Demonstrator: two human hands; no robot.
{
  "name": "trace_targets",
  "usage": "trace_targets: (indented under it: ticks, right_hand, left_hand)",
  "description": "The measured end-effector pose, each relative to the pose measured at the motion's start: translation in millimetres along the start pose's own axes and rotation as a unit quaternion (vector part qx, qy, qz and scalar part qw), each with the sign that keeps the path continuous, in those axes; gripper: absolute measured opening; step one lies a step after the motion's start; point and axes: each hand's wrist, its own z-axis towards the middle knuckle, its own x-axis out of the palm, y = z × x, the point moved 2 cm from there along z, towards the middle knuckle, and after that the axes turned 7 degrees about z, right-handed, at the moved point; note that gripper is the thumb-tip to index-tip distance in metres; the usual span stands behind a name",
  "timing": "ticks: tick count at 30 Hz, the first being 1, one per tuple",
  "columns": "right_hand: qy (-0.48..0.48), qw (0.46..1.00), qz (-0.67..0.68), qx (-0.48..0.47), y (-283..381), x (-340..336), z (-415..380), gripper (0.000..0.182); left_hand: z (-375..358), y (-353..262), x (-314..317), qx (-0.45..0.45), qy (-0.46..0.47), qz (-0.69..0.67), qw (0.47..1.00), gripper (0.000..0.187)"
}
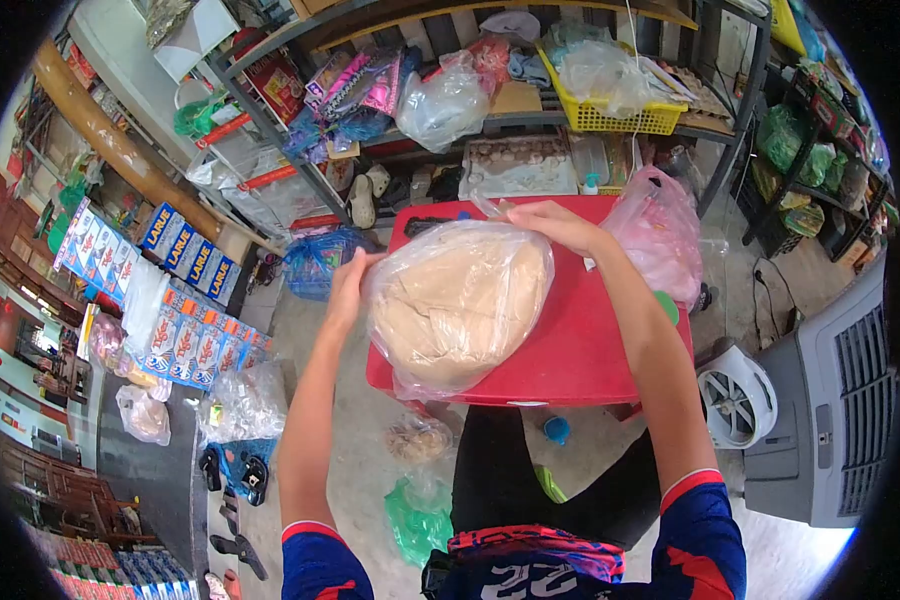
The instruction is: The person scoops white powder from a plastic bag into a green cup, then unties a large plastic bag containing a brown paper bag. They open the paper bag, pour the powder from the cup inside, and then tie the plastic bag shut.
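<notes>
A large clear plastic bag (pixel 460 305) filled with a pale tan mass is tilted over the left part of a red table (pixel 590 340). My left hand (pixel 348 285) is at the bag's left side, thumb against the plastic and the other fingers mostly hidden. At the top of the bag, my right hand (pixel 550 222) pinches the gathered plastic neck. A dark object lies on the table behind the bag, partly hidden by it. To the right of my right hand hangs a pink plastic bag (pixel 655 235) at the table's edge.
Behind the table stands a shelf with a yellow basket (pixel 625 112) and plastic bags. A grey air cooler (pixel 820 400) and white fan (pixel 738 398) stand at the right. Beer boxes (pixel 185 335) are stacked at the left. A green bag (pixel 420 520) lies on the floor near my legs.
</notes>
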Motion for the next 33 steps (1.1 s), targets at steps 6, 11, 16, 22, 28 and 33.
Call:
trace_targets:
  ticks: [6,11,16,22,28,33]
  right_hand:
    - [0.014,0.964,-0.201,-0.171,30.7,14.5,-41.7,0.038]
    - [-0.08,0.934,-0.239,-0.253,40.7,35.1,-75.6,0.035]
    - [-0.105,0.903,-0.293,-0.298,35.7,43.2,-109.9,0.035]
    - [-0.056,0.898,-0.313,-0.304,30.1,43.9,-139.6,0.039]
    - [-0.057,0.842,-0.425,-0.328,88.1,108.9,-143.0,0.031]
    - [0.151,0.866,-0.371,-0.298,117.3,130.3,-144.5,0.027]
  left_hand:
    - [-50.7,-24.2,-7.3,0.225,0.04,0.164,0.96,0.069]
    - [-88.1,-53.6,2.3,0.306,-0.042,0.251,0.917,0.059]
    - [-123.0,-22.7,-3.3,0.403,-0.125,0.374,0.826,0.039]
    - [-143.9,-47.9,0.8,0.467,-0.081,0.436,0.765,0.048]
    - [-133.9,-113.7,27.8,0.416,0.008,0.379,0.827,0.054]
    - [-135.2,-143.1,31.9,0.29,0.21,0.235,0.904,0.044]
